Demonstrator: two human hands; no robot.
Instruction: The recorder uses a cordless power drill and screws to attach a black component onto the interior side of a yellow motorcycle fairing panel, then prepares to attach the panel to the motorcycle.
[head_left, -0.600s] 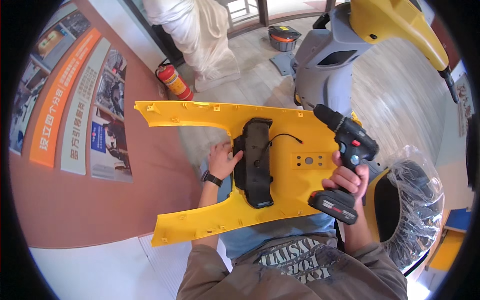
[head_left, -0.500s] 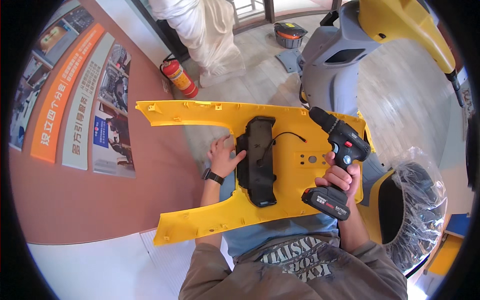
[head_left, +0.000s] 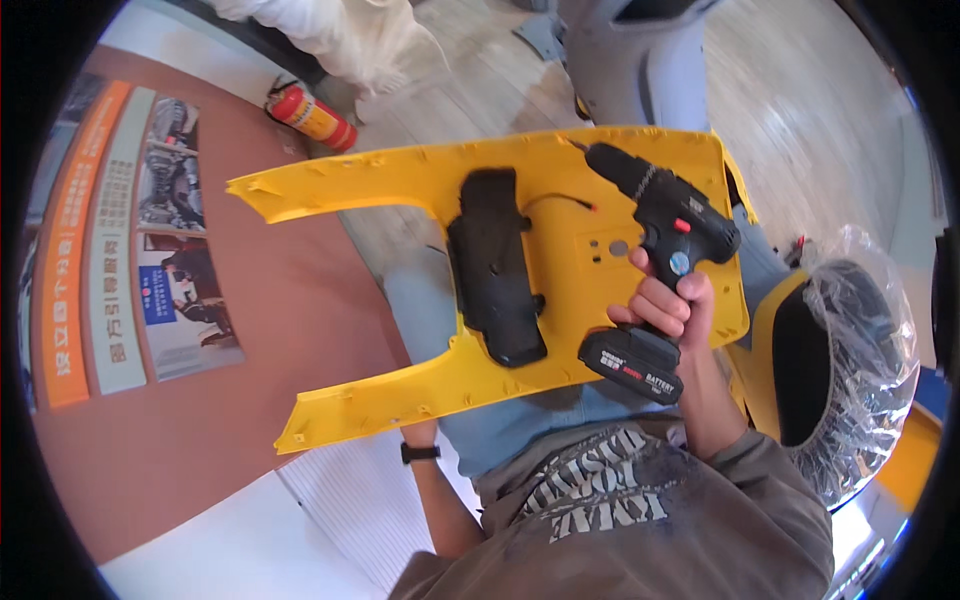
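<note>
A yellow plastic panel (head_left: 580,330) with two long arms lies across my lap, its inner side up. On it rests a long black plastic housing (head_left: 497,270), and a thin black cable (head_left: 565,198) with a red tip runs out beside it. My right hand (head_left: 660,300) grips a black cordless drill (head_left: 690,215) by its handle, above the panel's right part, the bit pointing to the far left. Of my left hand (head_left: 420,433) only the back part shows below the panel's near arm; the panel hides its fingers. A dark watch is on that wrist.
To my right stands a yellow and black padded seat (head_left: 800,370) under clear plastic. A large grey machine part (head_left: 635,70) rises beyond the panel. At far left are a red fire extinguisher (head_left: 312,117) and a brown wall (head_left: 270,300) with picture boards.
My left hand has left the black housing and moved nearer my body, beneath the panel's near arm. The drill stays in my right hand. The view has shifted and turned.
</note>
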